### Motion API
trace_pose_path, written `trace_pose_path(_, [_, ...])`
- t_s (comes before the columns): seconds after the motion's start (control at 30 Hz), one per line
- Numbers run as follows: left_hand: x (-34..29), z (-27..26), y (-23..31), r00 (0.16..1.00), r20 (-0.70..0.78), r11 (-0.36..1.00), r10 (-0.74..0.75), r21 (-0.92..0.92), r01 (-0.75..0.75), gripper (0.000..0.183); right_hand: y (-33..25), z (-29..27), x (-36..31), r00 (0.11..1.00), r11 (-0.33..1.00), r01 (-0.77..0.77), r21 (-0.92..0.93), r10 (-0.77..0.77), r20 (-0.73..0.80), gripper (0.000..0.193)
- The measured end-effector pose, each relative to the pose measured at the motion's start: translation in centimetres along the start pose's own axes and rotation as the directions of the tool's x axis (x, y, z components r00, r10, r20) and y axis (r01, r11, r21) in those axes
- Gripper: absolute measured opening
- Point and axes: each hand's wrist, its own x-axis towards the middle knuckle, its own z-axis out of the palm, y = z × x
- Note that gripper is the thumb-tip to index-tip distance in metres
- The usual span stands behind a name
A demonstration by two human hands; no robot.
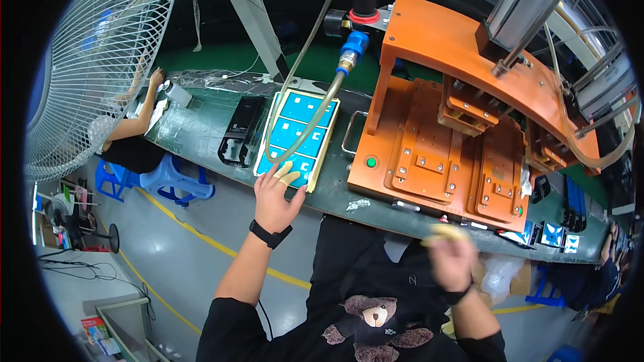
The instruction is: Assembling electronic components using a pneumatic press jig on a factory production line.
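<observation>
My left hand (276, 196), with pale finger cots on some fingertips and a dark band on the wrist, reaches onto the near edge of a stack of blue sheets (303, 133). Its fingers are spread and touch the top sheet, which carries small white shapes. The sheets have a cream backing that shows along the side. In front of the orange press (416, 141), my right hand (453, 258) is raised near my body and smeared by motion. Something pale yellow shows at its fingertips; whether it holds anything cannot be made out.
Left of the sheets lies a black plastic housing (243, 131). A clear hose (315, 117) loops down over the sheets. A large fan (100, 60) stands at the left, near a co-worker's arm (137, 121). More black and blue parts (553, 233) lie right of the press.
</observation>
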Motion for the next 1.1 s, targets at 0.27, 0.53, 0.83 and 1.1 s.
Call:
trace_pose_path(0.27, [3.7, -2.3, -0.4, 0.991, 0.047, 0.989, 0.128, 0.072, -0.132, 0.01, -0.1, 18.6, 6.0, 0.778, 0.918, 0.397, -0.006, -0.333, 0.533, 0.055])
trace_pose_path(0.53, [10.2, -7.9, -11.6, 0.931, -0.218, 0.954, -0.293, -0.005, 0.299, 0.023, 0.8, 20.2, 7.1, 0.783, 0.853, 0.456, -0.255, -0.248, 0.57, 0.048])
trace_pose_path(0.83, [0.6, -13.3, -4.2, 0.99, 0.058, 0.932, -0.126, -0.334, 0.138, 0.011, 2.3, 10.1, 4.1, 0.792, 0.959, 0.281, 0.045, -0.258, 0.553, 0.024])
trace_pose_path(1.1, [9.6, -3.5, 13.7, 0.878, 0.374, 0.71, 0.297, -0.702, 0.059, 0.011, 8.5, 4.2, 1.6, 0.919, 0.993, 0.114, -0.044, -0.088, 0.383, 0.019])
